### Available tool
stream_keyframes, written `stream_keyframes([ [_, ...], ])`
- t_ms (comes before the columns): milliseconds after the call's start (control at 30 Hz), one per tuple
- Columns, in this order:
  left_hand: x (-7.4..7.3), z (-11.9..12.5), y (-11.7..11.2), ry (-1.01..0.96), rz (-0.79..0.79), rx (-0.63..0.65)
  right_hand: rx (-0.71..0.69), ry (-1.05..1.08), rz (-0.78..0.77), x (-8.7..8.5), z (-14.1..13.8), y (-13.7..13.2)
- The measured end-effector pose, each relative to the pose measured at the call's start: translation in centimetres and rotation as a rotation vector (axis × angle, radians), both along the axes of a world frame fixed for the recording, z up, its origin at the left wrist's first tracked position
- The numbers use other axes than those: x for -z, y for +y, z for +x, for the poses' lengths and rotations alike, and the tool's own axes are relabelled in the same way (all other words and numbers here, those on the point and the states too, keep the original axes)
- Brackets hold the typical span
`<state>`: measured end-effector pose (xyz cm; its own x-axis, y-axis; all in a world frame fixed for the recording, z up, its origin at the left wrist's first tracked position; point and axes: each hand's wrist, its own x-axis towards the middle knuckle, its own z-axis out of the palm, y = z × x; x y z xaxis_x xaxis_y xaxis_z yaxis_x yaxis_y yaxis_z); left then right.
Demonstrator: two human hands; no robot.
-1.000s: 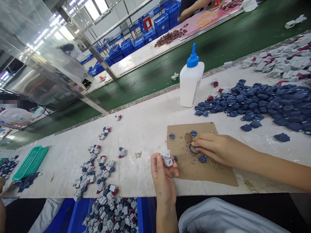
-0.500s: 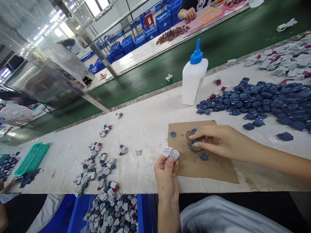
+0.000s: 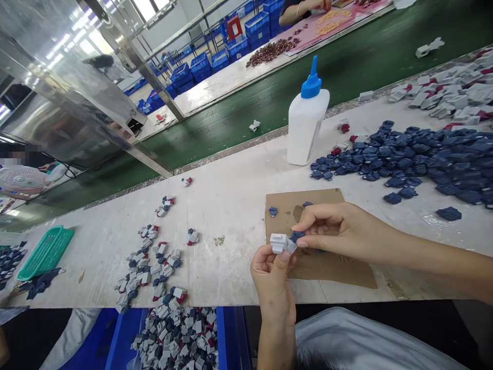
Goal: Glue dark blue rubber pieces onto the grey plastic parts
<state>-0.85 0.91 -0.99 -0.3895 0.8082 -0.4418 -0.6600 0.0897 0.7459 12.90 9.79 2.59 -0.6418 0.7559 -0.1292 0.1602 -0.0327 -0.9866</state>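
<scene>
My left hand (image 3: 275,275) is closed on a light grey plastic piece (image 3: 279,243), held just over the near left part of a brown cardboard sheet (image 3: 339,272). Between thumb and forefinger, my right hand (image 3: 327,226) pinches a small dark blue plastic part (image 3: 296,236). The blue part meets the right end of the grey piece; whether it is seated there I cannot tell. Another blue part (image 3: 273,211) lies at the cardboard's left side, and one more (image 3: 307,204) shows just beyond my right fingers. My right hand hides much of the sheet's middle.
A white glue bottle (image 3: 306,126) with a blue nozzle stands behind the cardboard. A heap of blue parts (image 3: 423,154) and grey pieces (image 3: 458,92) lie at right. Joined pieces (image 3: 142,262) lie at left above a full blue bin (image 3: 225,339). A green conveyor (image 3: 215,128) runs behind.
My right hand has lifted the blue part off the cardboard and moved left to the grey piece. My left hand has shifted slightly right. A piece on the conveyor has moved left.
</scene>
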Motion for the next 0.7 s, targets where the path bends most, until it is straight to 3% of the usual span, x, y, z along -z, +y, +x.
stream_keyframes([
  [167, 0.1, -0.4, -0.5, 0.154, 0.135, 0.086, -0.208, -0.091, -0.016, -1.3, 0.2, 0.7],
  [267, 0.1, -0.6, -0.7, 0.206, 0.158, 0.097, -0.260, -0.098, -0.006, -1.6, 0.1, 0.9],
  [533, 0.1, 0.5, -1.3, 0.141, 0.052, 0.002, -0.269, -0.041, -0.188, 0.2, -0.8, 0.2],
  [600, 0.5, -0.5, -1.3, 0.209, -0.004, 0.001, -0.282, -0.046, -0.141, 0.8, -2.1, -0.2],
  [700, 1.0, -4.9, -1.3, 0.499, -0.158, 0.015, -0.257, -0.086, 0.136, 1.1, -3.4, -0.1],
])
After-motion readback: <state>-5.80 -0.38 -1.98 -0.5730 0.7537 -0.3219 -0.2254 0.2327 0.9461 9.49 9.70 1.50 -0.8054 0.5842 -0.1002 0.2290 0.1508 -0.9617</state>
